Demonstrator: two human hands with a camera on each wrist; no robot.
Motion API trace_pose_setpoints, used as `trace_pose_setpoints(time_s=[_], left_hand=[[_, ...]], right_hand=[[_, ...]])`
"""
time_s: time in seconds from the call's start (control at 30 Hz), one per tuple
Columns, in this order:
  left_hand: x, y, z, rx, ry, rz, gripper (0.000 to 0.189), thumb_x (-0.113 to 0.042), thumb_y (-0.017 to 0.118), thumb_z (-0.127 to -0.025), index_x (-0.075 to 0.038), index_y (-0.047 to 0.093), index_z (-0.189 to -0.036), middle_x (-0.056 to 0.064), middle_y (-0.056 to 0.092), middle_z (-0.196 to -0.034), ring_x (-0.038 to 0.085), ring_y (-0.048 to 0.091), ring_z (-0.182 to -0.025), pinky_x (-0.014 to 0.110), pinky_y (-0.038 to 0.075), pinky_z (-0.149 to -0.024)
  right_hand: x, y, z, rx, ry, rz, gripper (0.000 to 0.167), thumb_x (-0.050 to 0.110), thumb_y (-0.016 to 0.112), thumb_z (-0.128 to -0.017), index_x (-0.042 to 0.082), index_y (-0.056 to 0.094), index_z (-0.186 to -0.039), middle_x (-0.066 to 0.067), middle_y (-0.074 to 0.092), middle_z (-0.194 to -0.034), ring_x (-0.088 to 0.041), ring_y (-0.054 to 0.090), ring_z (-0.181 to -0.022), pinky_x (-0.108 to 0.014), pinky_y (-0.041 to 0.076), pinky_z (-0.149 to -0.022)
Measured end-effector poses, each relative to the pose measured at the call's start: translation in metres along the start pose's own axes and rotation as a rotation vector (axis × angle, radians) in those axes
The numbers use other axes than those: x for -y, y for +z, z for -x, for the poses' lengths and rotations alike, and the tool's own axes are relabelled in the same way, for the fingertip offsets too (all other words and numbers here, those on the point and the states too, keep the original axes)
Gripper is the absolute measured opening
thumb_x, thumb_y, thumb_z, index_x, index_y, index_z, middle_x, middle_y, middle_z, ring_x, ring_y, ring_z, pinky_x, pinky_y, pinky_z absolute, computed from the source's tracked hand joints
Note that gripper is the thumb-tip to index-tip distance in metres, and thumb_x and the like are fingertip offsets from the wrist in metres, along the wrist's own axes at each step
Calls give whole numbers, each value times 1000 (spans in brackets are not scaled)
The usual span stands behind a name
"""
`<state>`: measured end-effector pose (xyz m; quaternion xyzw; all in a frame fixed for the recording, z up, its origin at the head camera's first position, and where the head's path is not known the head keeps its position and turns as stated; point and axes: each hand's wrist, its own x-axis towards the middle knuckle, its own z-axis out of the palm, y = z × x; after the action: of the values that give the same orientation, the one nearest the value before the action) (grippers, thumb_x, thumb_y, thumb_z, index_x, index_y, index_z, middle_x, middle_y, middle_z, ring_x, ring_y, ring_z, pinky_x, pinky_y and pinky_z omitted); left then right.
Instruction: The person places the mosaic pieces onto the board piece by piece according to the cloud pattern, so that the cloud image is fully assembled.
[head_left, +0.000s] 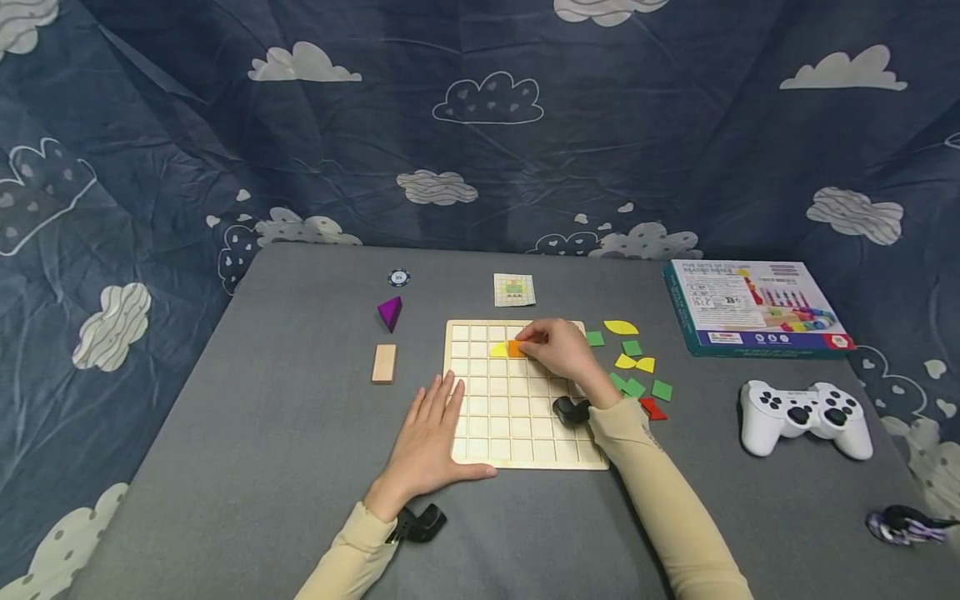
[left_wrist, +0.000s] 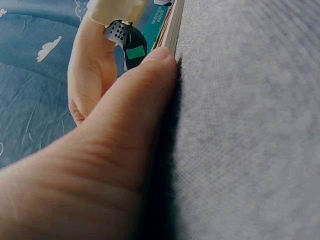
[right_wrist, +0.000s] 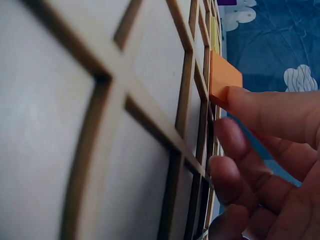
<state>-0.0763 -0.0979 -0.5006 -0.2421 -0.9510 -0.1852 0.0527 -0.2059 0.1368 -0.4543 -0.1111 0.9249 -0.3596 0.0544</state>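
Note:
My right hand [head_left: 558, 347] pinches an orange square tile [head_left: 516, 348] by its edge, over the upper part of a wooden grid board [head_left: 480, 425]. In the right wrist view the orange tile [right_wrist: 225, 79] is tilted up from the grid, thumb and finger at its near corner. Just left of it a yellow piece [head_left: 498, 350] lies in a cell. My left hand [head_left: 423, 446] rests flat at the board's lower left corner, fingers spread along the left side, thumb [left_wrist: 155, 75] against the front edge.
Right of the board lie green squares [head_left: 662, 390], yellow pieces [head_left: 620, 327] and red triangles [head_left: 652, 408]. A pattern card [head_left: 514, 290] is behind it. Leftward are a wooden block [head_left: 384, 364], purple piece [head_left: 390, 312] and poker chip [head_left: 399, 277]. A box [head_left: 757, 308] and game controller [head_left: 806, 419] stand far right.

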Motion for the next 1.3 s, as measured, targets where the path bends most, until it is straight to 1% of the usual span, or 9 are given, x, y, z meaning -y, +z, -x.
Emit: trace_pose_setpoints(time_s=[0.17,0.3,0.5,0.67,0.77,0.87,1.03,1.17,1.3], left_hand=[[1,0,0,0,0,2,123,-79,61,-66,2,19,-150,19,13,-155,32,10,-142,46,9,-113],[1,1,-2,20,-10,-14,124,-81,59,-66,1,17,-150,17,11,-156,31,9,-142,44,7,-114],[1,0,-2,39,-23,-17,125,-82,58,-65,0,16,-150,17,10,-156,29,7,-143,43,6,-114],[1,0,-1,43,-25,-7,125,-81,58,-66,0,16,-151,16,10,-156,29,6,-143,43,5,-114],[1,0,-1,45,-25,-6,125,-81,58,-66,-1,15,-151,16,9,-157,29,5,-143,43,5,-114],[1,0,-1,45,-23,-3,125,-81,58,-66,-1,15,-151,16,9,-157,29,5,-143,43,5,-114],[1,-2,-2,40,-23,9,124,-80,59,-66,0,16,-151,16,10,-156,29,6,-143,42,4,-114],[1,-3,-1,43,-25,6,124,-80,59,-66,-1,15,-151,16,10,-156,29,6,-143,42,4,-114],[0,-2,-1,47,-26,11,124,-80,59,-66,-1,15,-151,16,10,-156,29,5,-143,42,4,-114]], right_hand=[[0,0,-1,20,14,61,11,16,70,-87,10,75,-95,-4,66,-90,-22,58,-83,-38,46,-76],[1,-2,0,23,27,86,10,17,70,-87,11,76,-93,-6,66,-93,-23,59,-87,-39,46,-78],[-1,-4,-1,45,23,66,11,16,71,-87,11,76,-94,-4,68,-92,-21,59,-82,-37,46,-73],[-7,-10,3,91,-17,25,16,14,69,-88,9,75,-102,-3,65,-88,-19,53,-75,-33,42,-66],[-13,-19,8,89,-29,-15,19,13,68,-88,7,73,-106,-5,61,-83,-20,48,-68,-32,39,-60],[-24,-32,14,21,-30,-43,20,14,68,-89,5,72,-106,-7,59,-79,-21,44,-60,-32,35,-51],[-48,-56,22,-192,11,-3,17,16,66,-90,4,72,-100,-9,62,-83,-22,47,-59,-41,42,-43],[-65,-73,28,-285,56,53,18,15,63,-92,1,71,-100,-15,63,-94,-27,53,-72,-44,46,-53],[-80,-83,30,-262,125,120,22,11,59,-93,-3,67,-107,-23,58,-107,-36,55,-89,-50,45,-72]])
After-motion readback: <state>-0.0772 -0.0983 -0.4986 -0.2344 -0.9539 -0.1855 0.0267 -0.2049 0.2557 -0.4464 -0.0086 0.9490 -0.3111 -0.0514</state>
